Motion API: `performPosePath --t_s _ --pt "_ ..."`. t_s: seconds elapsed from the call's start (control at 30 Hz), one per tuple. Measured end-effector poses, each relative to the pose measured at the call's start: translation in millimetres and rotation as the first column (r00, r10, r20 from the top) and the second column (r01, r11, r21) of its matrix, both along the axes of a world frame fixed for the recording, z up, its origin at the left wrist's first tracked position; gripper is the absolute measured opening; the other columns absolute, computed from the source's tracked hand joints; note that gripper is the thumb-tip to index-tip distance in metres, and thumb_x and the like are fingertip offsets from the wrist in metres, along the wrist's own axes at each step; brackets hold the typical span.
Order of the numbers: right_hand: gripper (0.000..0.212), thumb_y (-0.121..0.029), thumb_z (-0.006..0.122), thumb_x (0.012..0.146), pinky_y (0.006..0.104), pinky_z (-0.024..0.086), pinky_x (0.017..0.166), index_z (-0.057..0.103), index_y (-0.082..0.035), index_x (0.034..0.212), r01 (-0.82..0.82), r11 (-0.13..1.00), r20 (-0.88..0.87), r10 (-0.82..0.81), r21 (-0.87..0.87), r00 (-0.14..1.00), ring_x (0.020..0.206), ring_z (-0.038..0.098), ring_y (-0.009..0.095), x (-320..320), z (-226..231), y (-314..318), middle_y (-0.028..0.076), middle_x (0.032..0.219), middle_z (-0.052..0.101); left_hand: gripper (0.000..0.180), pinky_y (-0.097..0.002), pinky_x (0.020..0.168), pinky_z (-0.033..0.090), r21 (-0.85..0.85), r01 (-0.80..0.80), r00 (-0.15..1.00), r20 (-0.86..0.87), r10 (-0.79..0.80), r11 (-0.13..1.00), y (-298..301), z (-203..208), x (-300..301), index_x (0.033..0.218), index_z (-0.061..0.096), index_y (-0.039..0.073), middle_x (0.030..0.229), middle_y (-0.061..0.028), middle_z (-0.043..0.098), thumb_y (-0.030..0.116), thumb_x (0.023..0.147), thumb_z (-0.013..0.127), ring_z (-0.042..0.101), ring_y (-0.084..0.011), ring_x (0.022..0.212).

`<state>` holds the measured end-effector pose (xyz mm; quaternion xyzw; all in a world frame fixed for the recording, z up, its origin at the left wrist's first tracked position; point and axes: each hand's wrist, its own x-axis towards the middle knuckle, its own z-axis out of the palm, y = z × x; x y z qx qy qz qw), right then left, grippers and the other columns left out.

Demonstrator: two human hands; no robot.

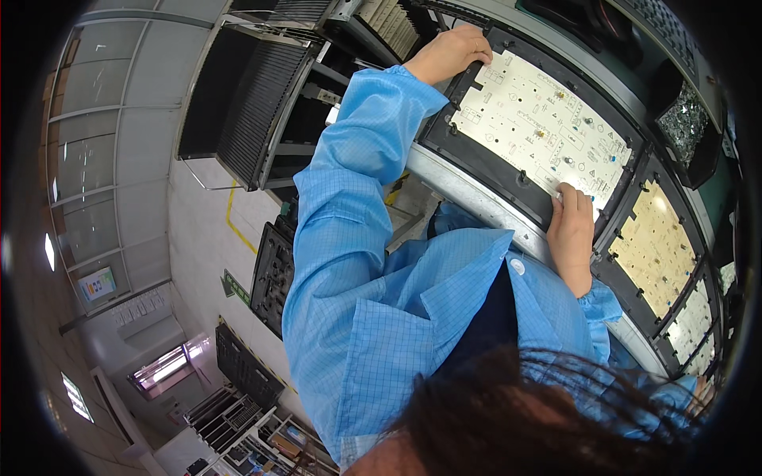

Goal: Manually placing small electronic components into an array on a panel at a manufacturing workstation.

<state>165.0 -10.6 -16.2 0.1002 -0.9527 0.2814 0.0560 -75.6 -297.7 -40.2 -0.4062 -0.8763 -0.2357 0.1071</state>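
A pale circuit board [520, 107] with printed outlines and a few small parts lies in a black carrier frame [484, 151] in front of me. My left hand [451, 54] reaches to the board's far left corner, its fingers bent and close together at the edge of board and frame. At the near edge of the board is my right hand [573, 234]. Its fingers are curled together with the tips over the board; whatever they pinch is too small to make out. Small blue and yellowish parts stand on the board between the hands.
To the right, another board [655, 246] sits in its own black frame, with more beyond it. A metal rail [476, 186] runs along the near side. A black bin of small metallic parts [683, 119] stands at the far right. Black slotted racks [246, 103] stand at the left.
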Motion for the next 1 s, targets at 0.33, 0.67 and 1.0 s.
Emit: performPosePath --t_s 0.33,0.67,1.0 --pt "0.021 -0.001 0.058 0.087 0.0424 0.045 0.079 0.056 0.000 0.108 0.016 1.000 0.019 -0.015 -0.017 1.000 0.091 0.054 0.037 1 4 1 0.019 0.096 0.058 0.020 -0.0381 0.086 0.049 0.046 -0.128 0.992 0.012 0.127 0.991 46 21 -15 0.101 0.067 0.004 0.103 -0.0127 0.063 0.011 0.083 0.063 0.058 -0.0318 0.101" --pt "0.024 -0.002 0.057 0.088 0.0407 0.047 0.082 0.058 0.001 0.112 -0.181 0.969 0.235 0.218 -0.170 0.947 0.091 0.058 0.038 -9 27 28 0.021 0.096 0.060 0.009 -0.0411 0.078 0.049 0.194 0.174 0.967 0.152 -0.204 0.966 34 5 -36 0.083 0.065 0.000 0.089 -0.0148 0.064 0.007 0.079 0.062 0.061 -0.0360 0.090" --pt "0.020 -0.010 0.065 0.085 0.0383 0.049 0.079 0.064 0.004 0.100 -0.209 0.978 -0.173 0.206 0.005 0.963 0.088 0.062 0.036 -201 -10 34 0.020 0.098 0.064 0.024 -0.0403 0.095 0.046 0.080 -0.196 0.965 -0.162 0.207 0.977 30 17 52 0.111 0.068 0.008 0.119 -0.0124 0.062 0.010 0.088 0.061 0.056 -0.0337 0.112"
